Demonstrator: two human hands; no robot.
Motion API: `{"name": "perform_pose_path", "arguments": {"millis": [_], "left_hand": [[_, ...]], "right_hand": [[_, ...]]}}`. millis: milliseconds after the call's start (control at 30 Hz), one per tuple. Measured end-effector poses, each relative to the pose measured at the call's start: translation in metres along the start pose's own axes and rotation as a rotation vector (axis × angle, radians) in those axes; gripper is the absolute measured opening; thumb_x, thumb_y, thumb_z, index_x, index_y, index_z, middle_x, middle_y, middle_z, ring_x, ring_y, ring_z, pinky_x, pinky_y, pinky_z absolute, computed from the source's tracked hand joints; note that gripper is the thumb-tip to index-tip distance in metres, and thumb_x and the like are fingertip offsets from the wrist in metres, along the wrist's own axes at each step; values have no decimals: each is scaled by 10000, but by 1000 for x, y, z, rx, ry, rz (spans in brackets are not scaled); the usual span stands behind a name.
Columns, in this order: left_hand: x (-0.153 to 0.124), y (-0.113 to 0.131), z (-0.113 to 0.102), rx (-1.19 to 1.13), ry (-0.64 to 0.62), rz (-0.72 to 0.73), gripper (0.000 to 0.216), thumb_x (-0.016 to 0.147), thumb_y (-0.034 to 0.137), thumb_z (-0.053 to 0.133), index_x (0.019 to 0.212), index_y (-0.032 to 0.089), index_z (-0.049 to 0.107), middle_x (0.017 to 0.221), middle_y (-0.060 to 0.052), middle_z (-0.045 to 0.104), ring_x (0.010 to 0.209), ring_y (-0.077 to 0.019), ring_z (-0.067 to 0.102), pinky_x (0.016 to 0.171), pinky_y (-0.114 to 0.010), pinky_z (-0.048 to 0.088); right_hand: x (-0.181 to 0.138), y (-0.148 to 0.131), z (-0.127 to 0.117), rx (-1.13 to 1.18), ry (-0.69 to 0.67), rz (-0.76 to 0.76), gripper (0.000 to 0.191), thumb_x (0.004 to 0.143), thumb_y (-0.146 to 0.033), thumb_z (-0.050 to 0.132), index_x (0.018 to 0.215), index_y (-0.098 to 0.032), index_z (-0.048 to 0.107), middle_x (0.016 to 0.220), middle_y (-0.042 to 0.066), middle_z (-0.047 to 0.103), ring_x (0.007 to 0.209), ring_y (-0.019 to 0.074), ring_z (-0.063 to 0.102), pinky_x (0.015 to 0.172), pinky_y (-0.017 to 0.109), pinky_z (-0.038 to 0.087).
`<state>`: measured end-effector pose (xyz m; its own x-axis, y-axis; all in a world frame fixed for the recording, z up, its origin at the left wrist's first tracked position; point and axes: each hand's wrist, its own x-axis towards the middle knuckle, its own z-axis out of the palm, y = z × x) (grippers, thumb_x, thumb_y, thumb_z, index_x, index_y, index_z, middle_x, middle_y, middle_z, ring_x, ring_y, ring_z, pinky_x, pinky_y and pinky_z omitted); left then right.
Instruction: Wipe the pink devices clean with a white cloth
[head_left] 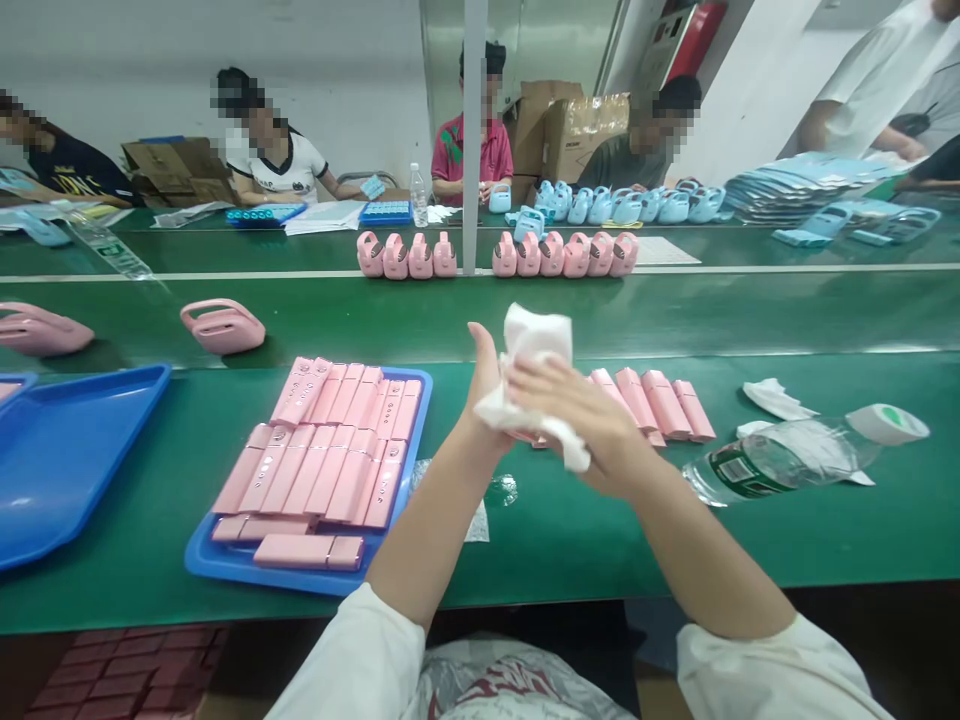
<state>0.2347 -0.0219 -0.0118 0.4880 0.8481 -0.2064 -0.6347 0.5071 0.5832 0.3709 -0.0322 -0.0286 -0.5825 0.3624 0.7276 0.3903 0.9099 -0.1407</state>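
Observation:
My left hand (484, 395) is raised over the table, its thumb stretched up and apart. Its other fingers are mostly hidden behind a crumpled white tissue (538, 330) and my right hand. With fingers laid across the tissue, my right hand (574, 410) presses it against the left palm. Beyond and to the right of the hands lie several pink oblong cases (664, 405), partly covered by my right hand. To the left, a blue tray (426, 400) bears rows of similar pink cases (322, 465).
A water bottle (780, 462) lies by used tissues (776, 398) on the right. Another blue tray (75, 450) is at far left. Pink handled items (225, 326) stand on the green belt (322, 320). Several co-workers sit opposite, behind pale blue handled items (600, 206).

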Motion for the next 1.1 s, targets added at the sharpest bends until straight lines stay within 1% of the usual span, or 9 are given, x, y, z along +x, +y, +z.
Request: {"name": "perform_pose_path", "arguments": {"millis": [133, 300, 367, 467, 533, 633, 933, 1000, 1100], "left_hand": [[0, -4, -1, 75, -99, 137, 953, 828, 768, 8, 1114, 104, 630, 563, -37, 578, 429, -134, 547, 394, -228, 411], [1, -4, -6, 17, -154, 163, 888, 830, 792, 111, 1020, 111, 647, 677, -72, 641, 509, -147, 611, 415, -231, 446], [2, -4, -7, 46, -164, 195, 805, 889, 717, 101, 984, 128, 641, 650, -54, 630, 412, -127, 553, 358, -231, 400], [0, -3, -3, 84, -178, 164, 689, 964, 559, 106, 965, 114, 632, 642, -58, 622, 359, -120, 500, 312, -231, 346], [-2, -3, 0, 75, -169, 135, 572, 985, 446, 169, 1020, 104, 626, 662, -56, 626, 362, -106, 486, 317, -216, 340], [-5, -1, 3, 30, -149, 126, 455, 971, 348, 245, 1121, 111, 603, 681, -39, 622, 373, -87, 471, 334, -196, 338], [-11, 4, 0, -56, -264, 94, 432, 952, 385, 328, 1133, 125, 623, 597, -6, 519, 451, -90, 493, 404, -173, 395], [-11, 3, 1, -136, -220, 63, 362, 945, 385, 397, 996, 116, 634, 613, -3, 503, 513, -84, 530, 479, -165, 453], [-7, 1, 0, -189, -126, 78, 264, 953, 320, 423, 877, 128, 587, 701, -16, 556, 549, -69, 566, 502, -150, 465]], "right_hand": [[8, 17, 0, -23, 211, 160, 374, 974, -300, 410, 1286, -200, 591, 1360, 90, 548, 1344, 237, 436, 1123, 452, 401], [9, 13, 10, 132, 188, 0, 314, 951, -341, 468, 1183, -241, 654, 1221, 60, 654, 1262, 228, 534, 1116, 450, 407], [8, 22, 12, 152, 377, 239, 290, 933, -391, 501, 1064, -216, 692, 1070, 66, 708, 1140, 241, 623, 1032, 450, 483], [1, 48, 12, 237, 888, 659, 375, 906, -508, 515, 936, -167, 669, 878, 67, 710, 959, 256, 677, 901, 477, 544], [-6, 68, 12, 350, 1099, 742, 415, 902, -552, 498, 967, -166, 635, 945, 84, 704, 990, 268, 658, 895, 500, 542], [-17, 91, 10, 481, 1075, 728, 396, 896, -555, 502, 1054, -205, 599, 1133, 82, 677, 1112, 298, 605, 944, 535, 517], [-36, 126, -15, 709, 603, 644, 533, 867, -633, 414, 1227, -278, 584, 1302, 23, 602, 1275, 376, 472, 1047, 626, 393], [-34, 125, -15, 758, 619, 665, 501, 849, -617, 454, 1200, -288, 594, 1291, 26, 608, 1307, 374, 440, 1033, 637, 398], [-25, 116, -8, 839, 832, 747, 405, 799, -560, 558, 1070, -268, 631, 1250, 50, 630, 1294, 363, 455, 996, 611, 442]]}}
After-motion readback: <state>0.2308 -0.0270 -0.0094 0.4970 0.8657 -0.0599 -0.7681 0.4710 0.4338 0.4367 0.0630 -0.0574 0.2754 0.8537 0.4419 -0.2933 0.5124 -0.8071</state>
